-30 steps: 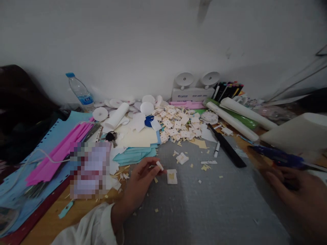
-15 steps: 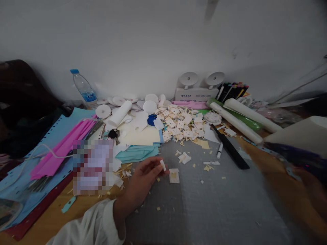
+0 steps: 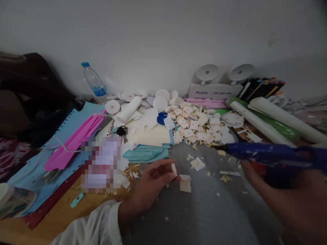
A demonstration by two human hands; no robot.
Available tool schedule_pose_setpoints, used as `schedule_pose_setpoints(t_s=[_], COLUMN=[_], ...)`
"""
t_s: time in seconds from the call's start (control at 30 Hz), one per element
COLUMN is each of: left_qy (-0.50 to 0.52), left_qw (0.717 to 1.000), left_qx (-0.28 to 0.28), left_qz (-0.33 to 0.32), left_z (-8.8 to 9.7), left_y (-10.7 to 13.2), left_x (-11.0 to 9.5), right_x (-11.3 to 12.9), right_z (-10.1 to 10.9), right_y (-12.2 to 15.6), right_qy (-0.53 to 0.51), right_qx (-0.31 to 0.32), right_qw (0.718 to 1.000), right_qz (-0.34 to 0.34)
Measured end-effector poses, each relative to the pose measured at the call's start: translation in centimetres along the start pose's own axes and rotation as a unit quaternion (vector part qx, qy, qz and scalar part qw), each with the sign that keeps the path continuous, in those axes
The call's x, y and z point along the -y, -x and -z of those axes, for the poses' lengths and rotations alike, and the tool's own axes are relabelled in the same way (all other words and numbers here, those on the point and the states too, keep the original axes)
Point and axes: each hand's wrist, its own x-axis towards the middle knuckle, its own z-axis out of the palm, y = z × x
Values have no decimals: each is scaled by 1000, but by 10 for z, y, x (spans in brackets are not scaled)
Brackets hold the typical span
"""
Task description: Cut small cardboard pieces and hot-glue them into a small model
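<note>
Between the thumb and fingers of my left hand point(image 3: 153, 182) is a small white paper piece point(image 3: 174, 169), held just above the grey mat point(image 3: 204, 217). A square of cream paper point(image 3: 185, 183) with a yellowish patch lies right beside those fingertips. My right hand point(image 3: 288, 200) is wrapped round a blue glue gun point(image 3: 265, 153), slightly blurred, its nozzle pointing left over the mat. Another crumpled white paper piece point(image 3: 197, 164) lies between the nozzle and my left hand. Behind them spreads a heap of small cream paper squares point(image 3: 194, 124) with dark marks and thin strips.
Folded teal paper point(image 3: 145, 153) and a pixelated patch lie left of the mat. Pink paper point(image 3: 74, 143), keys point(image 3: 121, 131) and a water bottle point(image 3: 94, 83) stand or lie farther left. White discs point(image 3: 160, 102), paper rolls point(image 3: 263, 124), a white twin-lamp box point(image 3: 214, 91) and markers point(image 3: 265, 88) line the wall.
My right hand has come in from the right edge with the glue gun, now over the mat. The view has shifted left; my left hand still pinches the white piece.
</note>
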Motion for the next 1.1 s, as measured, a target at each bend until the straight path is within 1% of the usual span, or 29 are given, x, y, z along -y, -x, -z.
schedule_pose_setpoints(t_s=[0.03,0.1,0.17,0.27,0.33,0.47,0.57,0.7,0.93,1.1], left_qy=[1,8,14,-5,-32,-75,-101,-115,-133,-146], left_qw=[1000,1000,999,999,998,997,995,993,991,989], left_qx=[4,17,27,23,22,26,20,18,18,20], left_qz=[0,10,28,43,43,19,10,8,7,1], left_z=[0,0,-1,-3,-4,-8,-11,-12,-14,-14], left_y=[-1,-1,1,3,4,4,3,3,4,5], left_x=[0,0,0,-3,-5,-11,-14,-15,-17,-16], right_x=[6,9,2,-10,-14,-15,-17,-18,-7,-11], right_z=[-4,-12,-18,-25,-26,-26,-28,-30,-25,-27], right_y=[3,11,19,28,33,39,41,38,33,35], right_qy=[-10,-29,-29,-15,-2,30,17,-7,48,80], right_qx=[20,27,19,50,68,74,72,94,78,57], right_qw=[1000,999,999,994,992,992,990,983,973,966], right_qz=[-1,8,39,93,105,95,124,157,214,241])
